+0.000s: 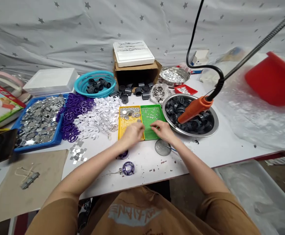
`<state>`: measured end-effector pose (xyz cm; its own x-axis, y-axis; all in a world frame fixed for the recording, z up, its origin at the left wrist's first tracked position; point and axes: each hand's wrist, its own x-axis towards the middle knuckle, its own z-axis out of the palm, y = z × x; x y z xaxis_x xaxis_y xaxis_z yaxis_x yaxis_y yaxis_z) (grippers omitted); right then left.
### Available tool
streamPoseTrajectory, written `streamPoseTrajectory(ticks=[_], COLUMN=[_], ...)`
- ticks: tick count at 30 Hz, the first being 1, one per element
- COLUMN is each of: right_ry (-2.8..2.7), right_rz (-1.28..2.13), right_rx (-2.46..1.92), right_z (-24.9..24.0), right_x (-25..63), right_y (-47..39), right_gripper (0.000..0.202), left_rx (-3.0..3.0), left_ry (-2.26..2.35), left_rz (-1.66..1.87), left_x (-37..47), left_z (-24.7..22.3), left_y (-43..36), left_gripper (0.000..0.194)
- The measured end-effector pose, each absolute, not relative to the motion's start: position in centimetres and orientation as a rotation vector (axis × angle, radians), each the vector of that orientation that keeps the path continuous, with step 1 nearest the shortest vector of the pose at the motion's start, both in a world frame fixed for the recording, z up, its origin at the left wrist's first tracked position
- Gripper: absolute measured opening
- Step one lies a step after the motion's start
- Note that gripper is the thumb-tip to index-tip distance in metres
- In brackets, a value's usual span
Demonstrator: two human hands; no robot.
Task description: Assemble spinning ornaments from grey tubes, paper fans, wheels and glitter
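Observation:
My left hand (134, 133) is over the lower part of the yellow tray (119, 129), its fingers pressed together; whatever is in them is too small to make out. Round silver discs (130, 114) lie in that tray. Over the green tray (146, 129) is my right hand (160, 129), thumb and index finger close together near the tray's holes, with anything between them too small to see. Small bits lie in the green tray's upper part. Nearer me, a purple round part (128, 168) with thin wires rests on the table, and another purple part (124, 154) is partly behind my left forearm.
An orange-handled tool (193, 110) leans over a metal bowl (214, 125) of black parts at right. White pieces (95, 117), purple rings (70, 120) and a blue tray (59, 138) lie left. A round gray dish (163, 148) sits by my right wrist.

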<state>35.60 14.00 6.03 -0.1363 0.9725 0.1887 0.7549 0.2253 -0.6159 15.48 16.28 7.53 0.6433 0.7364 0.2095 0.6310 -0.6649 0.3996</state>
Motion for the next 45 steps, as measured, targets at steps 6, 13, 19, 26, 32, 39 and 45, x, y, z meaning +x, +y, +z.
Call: streamPoseTrajectory(ticks=[6, 13, 19, 26, 32, 39, 45], right_ry=[-2.062, -2.498, -2.608, -2.664, -2.653, -2.55, -2.697], right_rz=[0.468, 0.37, 0.321, 0.318, 0.41, 0.693, 0.564], right_rx=[-1.516, -1.623, -1.698, -1.725, -1.686, -1.293, -1.18], right_z=[8.6, 6.1, 4.1, 3.9, 5.3, 7.5, 6.4], right_x=[36.6, 29.7, 27.4, 27.3, 27.1, 24.4, 22.1], right_y=[12.7, 15.1, 16.4, 17.2, 17.1, 12.7, 11.6], right_gripper=[0.019, 0.019, 0.016, 0.021, 0.018, 0.013, 0.006], left_rx=[2.873, 2.78, 2.633, 1.931, 1.709, 1.783, 1.821], left_ry=[-0.001, -0.264, 0.007, 1.304, 1.4, 1.227, 1.147], left_rz=[0.216, 0.304, 0.58, 1.256, 1.117, 1.126, 1.127], left_x=[23.7, 27.5, 18.1, 4.5, 2.0, 2.3, 2.6], left_z=[4.2, -1.4, 4.8, 4.7, 1.1, 0.1, -0.8], left_y=[-0.5, -6.5, -0.4, 5.5, 5.8, 6.1, 6.4], left_gripper=[0.008, 0.011, 0.027, 0.014, 0.022, 0.023, 0.029])
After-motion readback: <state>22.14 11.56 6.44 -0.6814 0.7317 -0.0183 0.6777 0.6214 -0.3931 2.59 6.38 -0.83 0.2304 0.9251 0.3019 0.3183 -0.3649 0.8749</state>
